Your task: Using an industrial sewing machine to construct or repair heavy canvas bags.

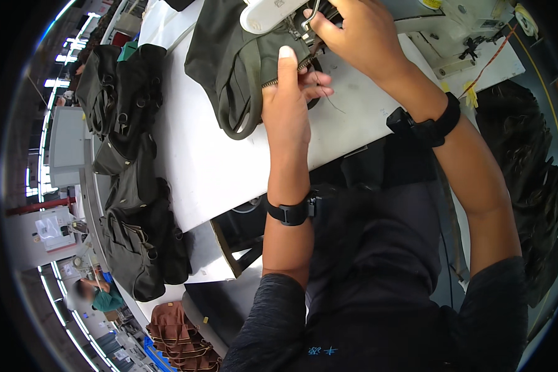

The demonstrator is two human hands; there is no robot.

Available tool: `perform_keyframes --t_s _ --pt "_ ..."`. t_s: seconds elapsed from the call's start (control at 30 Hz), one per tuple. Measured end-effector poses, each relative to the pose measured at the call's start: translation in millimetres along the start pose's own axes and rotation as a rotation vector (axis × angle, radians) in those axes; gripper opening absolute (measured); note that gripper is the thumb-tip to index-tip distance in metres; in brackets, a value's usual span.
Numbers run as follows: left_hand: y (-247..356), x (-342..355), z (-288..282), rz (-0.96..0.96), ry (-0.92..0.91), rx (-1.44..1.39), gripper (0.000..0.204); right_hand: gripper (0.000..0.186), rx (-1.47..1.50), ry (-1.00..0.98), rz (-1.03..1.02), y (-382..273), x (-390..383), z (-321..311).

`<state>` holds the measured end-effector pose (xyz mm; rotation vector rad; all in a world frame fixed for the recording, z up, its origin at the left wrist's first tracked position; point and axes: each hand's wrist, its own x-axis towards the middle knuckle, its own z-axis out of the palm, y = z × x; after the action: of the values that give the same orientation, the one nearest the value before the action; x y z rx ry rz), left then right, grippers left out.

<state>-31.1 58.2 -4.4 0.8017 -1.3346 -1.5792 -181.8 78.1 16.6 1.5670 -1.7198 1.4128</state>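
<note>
A dark green fabric bag with a looped strap lies under the white head of a sewing machine. A metal-toothed zipper runs along its edge by the presser foot. My left hand is closed on the bag at that edge, thumb on top and fingertips beneath, with a loose thread beside them. Up at the machine head, my right hand has its thumb against a bent metal lever; its other fingers are partly cut off by the upper edge.
The white table spreads left and below the machine. Several dark green bags are piled along its left side. Brown bags are stacked at lower left. Dark material hangs on the right. Another person sits far off at left.
</note>
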Motion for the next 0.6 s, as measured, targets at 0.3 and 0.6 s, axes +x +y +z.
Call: perform_keyframes --t_s 0.3,0.6 --pt "-5.1 -71.3 -18.2 -0.024 -0.054 0.170 0.041 0.018 -0.015 0.015 -0.048 3.5 -1.1 0.2" --pt "59.2 -53.7 -27.3 0.706 0.128 1.136 0.030 0.016 -0.027 0.042 -0.051 3.3 -2.4 2.5"
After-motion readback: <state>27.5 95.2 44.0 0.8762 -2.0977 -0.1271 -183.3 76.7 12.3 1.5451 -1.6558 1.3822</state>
